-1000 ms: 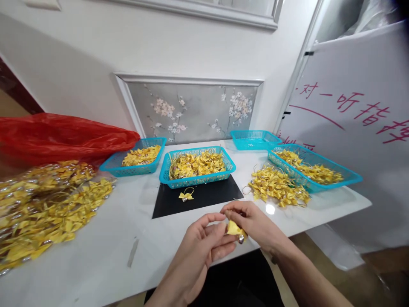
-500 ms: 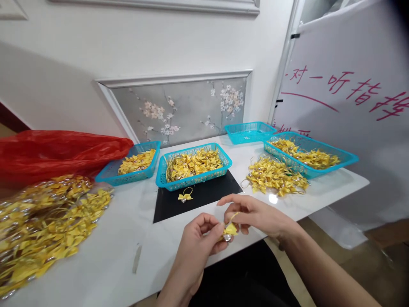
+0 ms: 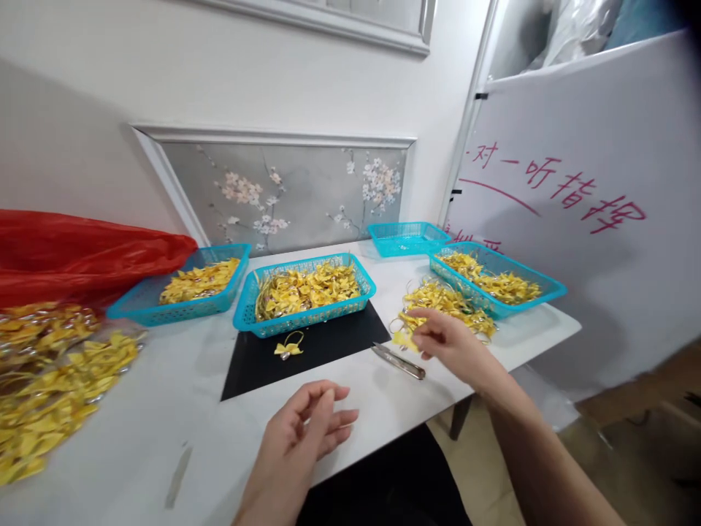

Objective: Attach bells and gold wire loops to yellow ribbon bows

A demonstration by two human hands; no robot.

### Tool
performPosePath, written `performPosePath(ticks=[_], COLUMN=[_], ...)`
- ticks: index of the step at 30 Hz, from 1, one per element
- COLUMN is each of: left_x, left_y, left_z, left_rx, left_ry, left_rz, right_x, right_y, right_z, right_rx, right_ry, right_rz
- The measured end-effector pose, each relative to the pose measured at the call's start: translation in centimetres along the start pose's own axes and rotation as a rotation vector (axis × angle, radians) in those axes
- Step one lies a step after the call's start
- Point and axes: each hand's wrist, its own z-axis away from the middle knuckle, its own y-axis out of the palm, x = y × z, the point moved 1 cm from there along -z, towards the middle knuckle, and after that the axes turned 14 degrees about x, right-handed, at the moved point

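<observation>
My right hand [image 3: 452,345] reaches toward the loose pile of yellow bows [image 3: 445,305] on the white table [image 3: 164,431] and pinches a small yellow bow [image 3: 404,338] at its near edge. My left hand [image 3: 300,431] hovers over the table's front edge, fingers loosely curled and apart, holding nothing. A metal pair of tweezers [image 3: 399,361] lies between the hands, at the corner of the black mat [image 3: 307,354]. One single yellow bow with a loop [image 3: 288,346] lies on that mat.
Several turquoise baskets stand at the back: one at the left [image 3: 180,288], one in the middle [image 3: 304,292], one at the right [image 3: 493,281], all holding yellow bows, and a nearly bare one [image 3: 405,237]. A red plastic bag [image 3: 82,252] and bagged bows [image 3: 49,380] lie left. A white board [image 3: 575,219] stands right.
My right hand carried the yellow bow away from my left hand to the right, to the loose pile. My left hand let go and stays near the front edge. The view shifted right.
</observation>
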Motion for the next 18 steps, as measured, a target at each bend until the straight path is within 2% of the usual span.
performPosePath(ticks=[3,6,12,18], left_x=[0.7,1.1,1.2,1.7], left_y=[-0.3,-0.2,-0.5,-1.5], left_z=[0.4,0.6,0.5,0.4], left_rx=[0.032,0.077,0.116,0.162], left_ry=[-0.006,-0.010,-0.029,-0.029], left_rz=[-0.004,-0.019,-0.039,-0.046], right_x=[-0.6,-0.8,-1.5,-1.0], right_y=[-3.9,-6.0,-6.9,-6.8], right_z=[-0.6,-1.2,-2.5,-2.9], right_rx=[-0.151,-0.171,-0.174,-0.318], right_ry=[0.012,0.023,0.118,0.250], right_rz=[0.112,0.191,0.458,0.859])
